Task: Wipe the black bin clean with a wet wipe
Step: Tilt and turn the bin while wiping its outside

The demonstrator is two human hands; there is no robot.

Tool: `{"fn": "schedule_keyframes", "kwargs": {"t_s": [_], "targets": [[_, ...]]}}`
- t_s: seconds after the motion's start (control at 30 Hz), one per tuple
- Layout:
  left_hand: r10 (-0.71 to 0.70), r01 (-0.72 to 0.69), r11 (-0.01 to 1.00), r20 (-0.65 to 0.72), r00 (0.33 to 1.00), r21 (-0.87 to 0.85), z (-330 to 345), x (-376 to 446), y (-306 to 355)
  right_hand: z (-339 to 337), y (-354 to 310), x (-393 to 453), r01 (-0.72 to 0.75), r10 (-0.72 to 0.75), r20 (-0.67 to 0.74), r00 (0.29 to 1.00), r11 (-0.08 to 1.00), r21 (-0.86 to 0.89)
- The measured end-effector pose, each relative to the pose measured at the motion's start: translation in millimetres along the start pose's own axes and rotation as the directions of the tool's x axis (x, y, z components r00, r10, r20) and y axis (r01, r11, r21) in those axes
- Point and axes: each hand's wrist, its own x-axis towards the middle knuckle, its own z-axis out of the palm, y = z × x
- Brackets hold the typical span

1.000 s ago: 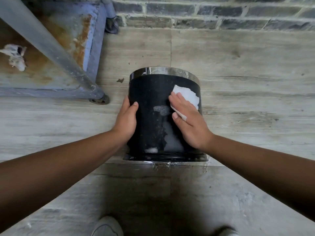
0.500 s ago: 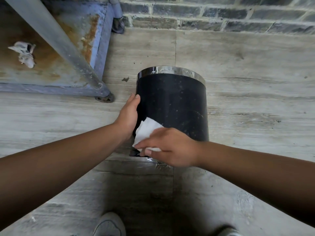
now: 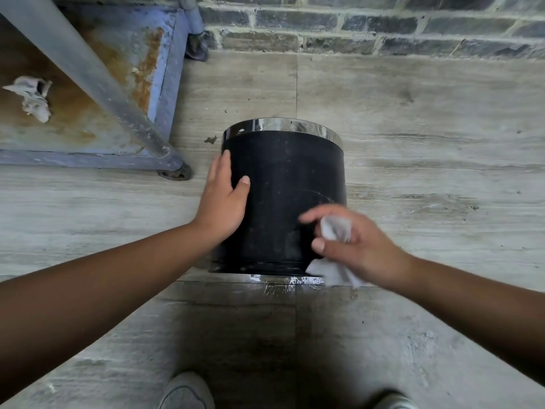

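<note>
A black cylindrical bin with a shiny metal rim lies on its side on the floor, rim toward the brick wall. My left hand rests flat against its left flank, thumb on the upper surface. My right hand is at the bin's near right corner, fingers closed around a white wet wipe; part of the wipe hangs below the palm. The hand is blurred by motion.
A rusty blue metal cart with a grey diagonal bar and a caster stands at the left, with a crumpled tissue on its shelf. A brick wall runs along the far side. My shoes show at the bottom.
My right hand swept the wipe from the bin's upper right down to its near left end, then across to the near right corner. My left hand slid a little farther up the side.
</note>
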Motion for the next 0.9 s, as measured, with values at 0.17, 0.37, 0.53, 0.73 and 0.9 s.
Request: {"fn": "schedule_keyframes", "kwargs": {"t_s": [0.17, 0.37, 0.53, 0.73, 0.9], "targets": [[0.038, -0.048, 0.981, 0.056, 0.998, 0.188, 6, -12, 3, -58, 20, 34, -0.072, 0.276, -0.419, 0.865, 0.894, 0.442], [0.044, -0.045, 0.964, 0.01, 0.999, 0.262, 9, -15, 2, -55, 38, 77, -0.049, 0.306, -0.528, 0.792, 0.894, 0.445], [0.049, -0.049, 0.972, 0.004, 0.999, 0.228, 6, -15, -5, -1, 54, 83, -0.088, 0.134, -0.569, 0.812, 0.99, 0.107], [0.041, -0.043, 0.979, 0.013, 0.999, 0.199, 0, -13, -16, 13, 44, 74, 0.103, -0.272, -0.175, 0.946, 0.767, -0.634], [0.062, -0.062, 0.974, 0.005, 0.998, 0.217, 3, -13, -16, 28, 31, 57, 0.426, -0.361, 0.268, 0.893, 0.487, -0.763]]}}
